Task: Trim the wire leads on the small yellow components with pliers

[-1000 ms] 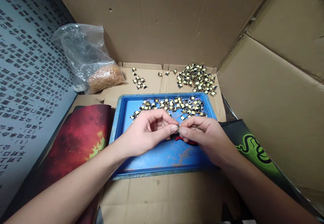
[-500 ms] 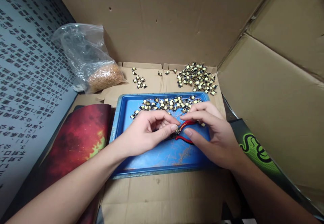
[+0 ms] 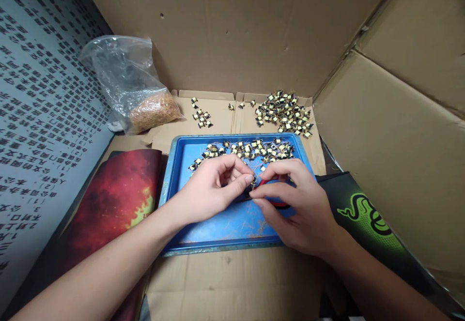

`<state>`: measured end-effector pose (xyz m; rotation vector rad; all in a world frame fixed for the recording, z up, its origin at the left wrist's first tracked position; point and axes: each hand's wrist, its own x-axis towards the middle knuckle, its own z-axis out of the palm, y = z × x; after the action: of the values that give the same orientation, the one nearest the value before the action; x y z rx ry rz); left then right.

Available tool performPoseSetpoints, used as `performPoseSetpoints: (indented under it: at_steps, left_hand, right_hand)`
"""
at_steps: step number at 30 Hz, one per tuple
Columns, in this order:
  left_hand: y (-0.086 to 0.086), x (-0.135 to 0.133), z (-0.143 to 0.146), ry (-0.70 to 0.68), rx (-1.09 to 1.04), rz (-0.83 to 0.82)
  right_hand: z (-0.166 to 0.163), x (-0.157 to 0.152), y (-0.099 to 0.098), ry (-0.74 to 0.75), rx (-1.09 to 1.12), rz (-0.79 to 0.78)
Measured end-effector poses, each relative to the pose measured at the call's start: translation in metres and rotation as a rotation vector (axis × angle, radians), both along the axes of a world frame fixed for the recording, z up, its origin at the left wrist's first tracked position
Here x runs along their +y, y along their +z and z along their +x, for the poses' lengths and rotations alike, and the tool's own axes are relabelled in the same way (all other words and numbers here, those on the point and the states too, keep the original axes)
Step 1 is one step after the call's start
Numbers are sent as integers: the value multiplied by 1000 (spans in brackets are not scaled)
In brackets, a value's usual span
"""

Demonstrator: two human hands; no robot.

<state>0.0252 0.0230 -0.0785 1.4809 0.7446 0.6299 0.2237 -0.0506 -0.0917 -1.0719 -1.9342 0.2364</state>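
Note:
Over the blue tray (image 3: 218, 234), my left hand (image 3: 212, 185) pinches a small wire-wound coil (image 3: 254, 184) between thumb and fingers; most of it is hidden. Facing it from the right, my right hand (image 3: 303, 207) has its thumb and a finger brought together just beside the coil's thin leads. What those fingertips hold is too small to make out. Red-handled pliers (image 3: 280, 205) lie in the tray beneath my right hand, largely covered by it. Many yellow-and-black coils (image 3: 247, 150) fill the tray's far side, and bits of copper-coloured wire are scattered on its floor.
A heap of similar coils (image 3: 283, 113) sits on cardboard behind the tray, with a smaller group (image 3: 202, 117) to its left. A clear plastic bag (image 3: 154, 110) holds orange-brown wiry material. Red (image 3: 119, 190) and black-green mats (image 3: 363, 214) flank the tray; cardboard walls (image 3: 232, 35) surround it.
My right hand's fingers have moved left and down and closed together beside the coil, covering more of the pliers. My left hand keeps its pinch. The view has shifted slightly.

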Motion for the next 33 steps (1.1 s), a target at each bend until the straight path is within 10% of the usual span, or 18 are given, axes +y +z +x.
performPoseSetpoints:
  at_steps: [10,33]
  left_hand:
    - [3,0,-1,-22,-71,-25]
    - [2,0,-2,-29,-137,-99]
  right_hand:
    - [11,9,0,-80,191,-361]
    - [10,12,3,-35,303,-364]
